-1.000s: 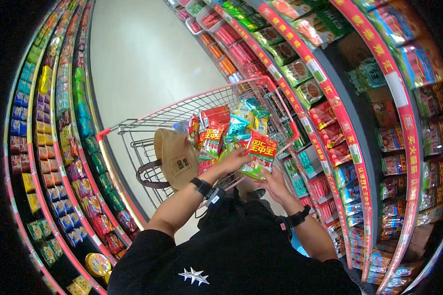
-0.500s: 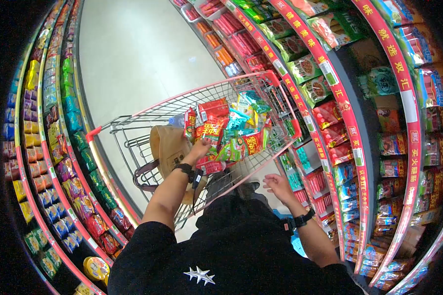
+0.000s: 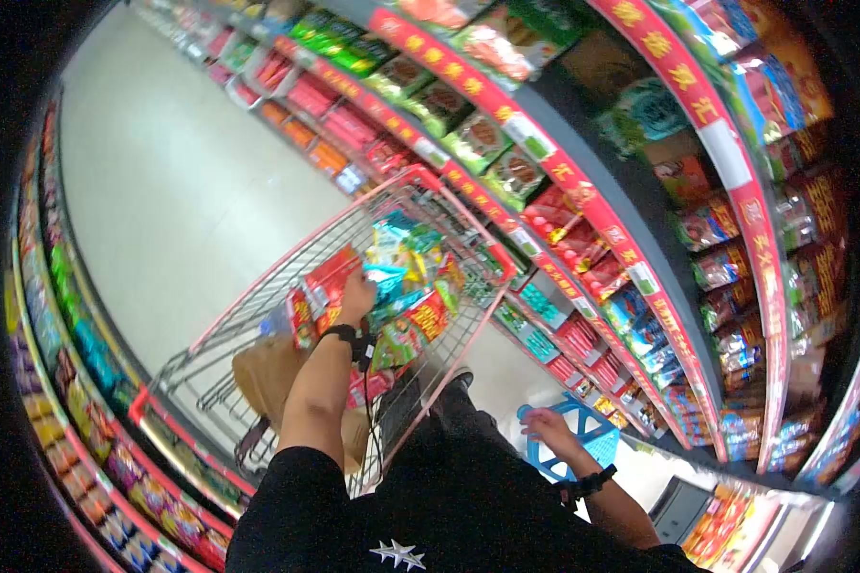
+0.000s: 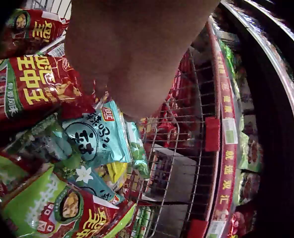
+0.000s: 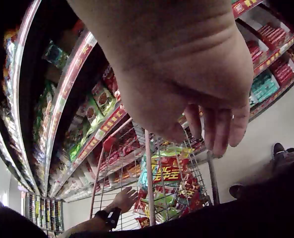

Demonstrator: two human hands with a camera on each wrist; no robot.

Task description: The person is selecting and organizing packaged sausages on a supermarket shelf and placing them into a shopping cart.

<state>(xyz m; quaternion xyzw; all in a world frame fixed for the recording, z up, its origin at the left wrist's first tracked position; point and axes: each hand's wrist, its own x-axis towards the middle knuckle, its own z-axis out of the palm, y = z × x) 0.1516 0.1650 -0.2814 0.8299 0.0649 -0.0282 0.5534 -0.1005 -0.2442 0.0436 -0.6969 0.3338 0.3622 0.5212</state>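
My left hand is over the shopping cart, among snack packs, next to a red pack and a teal pack. Seen from the right wrist, that left hand has its fingers extended and spread. In the left wrist view it overlaps the upper edge of the teal pack, and its fingertips are hidden. A red-and-green sausage pack lies farther right in the cart. Off the cart's near side hangs my right hand, fingers loosely bent, holding nothing.
A brown bag stands in the cart's near left end. Beside my leg is a blue basket. Shelves of packaged sausages with red label strips line the right; another shelf row runs along the left, with pale floor between.
Both hands held the red-and-green pack at first; it now lies in the cart. My left hand went to the packs on the left, then farther up the cart. The right hand withdrew; the view turned.
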